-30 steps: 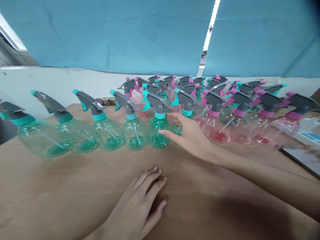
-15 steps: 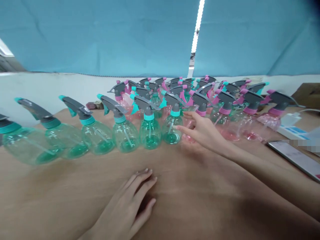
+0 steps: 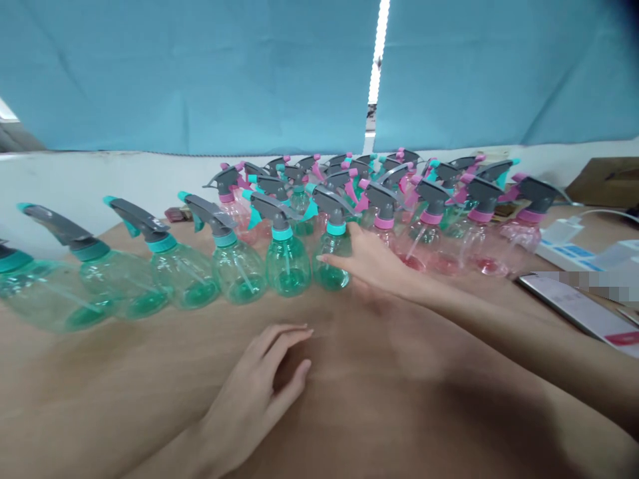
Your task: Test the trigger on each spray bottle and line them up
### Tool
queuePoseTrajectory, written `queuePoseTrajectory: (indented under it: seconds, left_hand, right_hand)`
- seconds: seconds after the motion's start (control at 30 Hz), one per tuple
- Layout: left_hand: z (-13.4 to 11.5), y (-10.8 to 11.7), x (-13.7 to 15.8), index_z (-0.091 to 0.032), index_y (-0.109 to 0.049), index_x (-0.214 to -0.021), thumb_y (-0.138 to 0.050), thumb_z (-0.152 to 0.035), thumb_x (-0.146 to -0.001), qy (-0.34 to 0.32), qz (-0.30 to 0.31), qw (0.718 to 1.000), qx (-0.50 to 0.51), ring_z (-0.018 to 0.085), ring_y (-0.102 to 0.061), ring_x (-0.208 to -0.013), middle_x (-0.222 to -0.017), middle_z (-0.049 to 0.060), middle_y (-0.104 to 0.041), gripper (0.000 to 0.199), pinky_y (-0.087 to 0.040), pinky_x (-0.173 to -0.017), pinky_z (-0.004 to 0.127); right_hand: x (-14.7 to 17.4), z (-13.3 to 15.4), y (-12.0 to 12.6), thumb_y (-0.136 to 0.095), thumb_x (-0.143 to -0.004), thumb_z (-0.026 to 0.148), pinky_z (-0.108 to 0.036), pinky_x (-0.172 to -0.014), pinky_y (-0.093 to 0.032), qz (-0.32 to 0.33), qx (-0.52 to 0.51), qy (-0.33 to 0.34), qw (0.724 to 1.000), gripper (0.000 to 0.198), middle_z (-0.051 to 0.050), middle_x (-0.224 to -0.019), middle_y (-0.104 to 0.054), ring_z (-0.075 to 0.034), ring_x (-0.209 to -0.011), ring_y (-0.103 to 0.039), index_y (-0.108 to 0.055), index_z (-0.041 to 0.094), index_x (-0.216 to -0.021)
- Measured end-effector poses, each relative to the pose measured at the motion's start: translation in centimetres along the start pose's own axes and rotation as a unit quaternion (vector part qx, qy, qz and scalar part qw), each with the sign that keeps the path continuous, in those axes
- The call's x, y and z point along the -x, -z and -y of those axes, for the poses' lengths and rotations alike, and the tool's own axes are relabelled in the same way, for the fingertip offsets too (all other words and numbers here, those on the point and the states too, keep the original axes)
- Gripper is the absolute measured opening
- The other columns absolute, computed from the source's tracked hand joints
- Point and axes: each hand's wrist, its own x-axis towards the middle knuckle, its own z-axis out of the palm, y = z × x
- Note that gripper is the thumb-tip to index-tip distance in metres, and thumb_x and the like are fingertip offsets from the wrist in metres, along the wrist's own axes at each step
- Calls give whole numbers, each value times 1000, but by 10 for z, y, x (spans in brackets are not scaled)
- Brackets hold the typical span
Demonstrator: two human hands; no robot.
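My right hand (image 3: pixel 377 261) is wrapped around the body of a clear green spray bottle (image 3: pixel 335 274) with a teal collar and grey trigger head. The thumb lies across its front, while the other fingers are partly hidden behind it. The bottle stands upright on the table, at the right end of a row of green spray bottles (image 3: pixel 288 266). Nearer to me, my left hand (image 3: pixel 269 379) hovers low over or rests on the wooden table (image 3: pixel 379 372); it holds nothing, with fingers loosely curved and thumb apart.
Pink-collared spray bottles (image 3: pixel 434 226) stand to the right, with several more rows behind. On the right are a phone (image 3: pixel 574 306), a white power strip (image 3: pixel 574 253) with cables and a cardboard box (image 3: pixel 606 181). A blue cloth (image 3: pixel 224 73) hangs behind.
My right hand has moved in and closed around the green spray bottle's side. My left hand has lifted and opened slightly between thumb and fingers. The view has shifted a little to the right.
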Motion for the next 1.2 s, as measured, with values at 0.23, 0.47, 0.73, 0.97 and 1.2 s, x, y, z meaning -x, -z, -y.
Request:
queuePoseTrajectory:
  seconds: [0.23, 0.47, 0.73, 0.97, 1.2]
  left_hand:
    - [-9, -22, -32, -29, -38, -131, -55, -35, -91, 70, -51, 988, 130, 27, -53, -118, -132, 5, -51, 45, -45, -97, 45]
    - [-36, -41, -47, -30, -19, -144, -69, -38, -81, 57, -44, 973, 220, 32, -40, -131, -148, 9, -33, 80, -39, -103, 50]
    - [-58, -47, -39, -31, -19, -143, -69, -34, -81, 33, 9, 966, 258, 32, -48, -124, -140, 9, -45, 80, -47, -95, 51]
    - [-64, -50, -38, -31, -25, -140, -69, -30, -77, 5, -11, 975, 223, 32, -51, -121, -135, 7, -50, 77, -46, -95, 53]
    - [-68, -54, -40, -30, -25, -141, -69, -29, -77, -45, 4, 983, 175, 35, -49, -123, -136, 8, -49, 78, -44, -98, 54]
  right_hand:
    - [40, 8, 21, -56, -78, 63, -48, -72, -49, 27, 39, 7, 999, 67, -15, -112, -64, -39, -97, -63, -47, 12, -121]
    - [86, 9, 49, -54, -77, 64, -32, -49, -37, 56, 83, 32, 994, 55, -7, -83, -66, -27, -69, -65, -58, 16, -102]
    - [115, 6, 76, -59, -77, 61, -35, -62, -43, 106, 29, 76, 991, 47, -5, -91, -67, -24, -78, -63, -60, 21, -102]
    - [106, 3, 105, -68, -75, 51, -26, -67, -49, 113, -66, 138, 982, 46, -2, -89, -65, -16, -80, -62, -61, 22, -110]
    - [91, -10, 89, -73, -70, 46, -22, -54, -42, 145, -296, 128, 935, 42, 3, -75, -59, -12, -67, -55, -61, 22, -104]
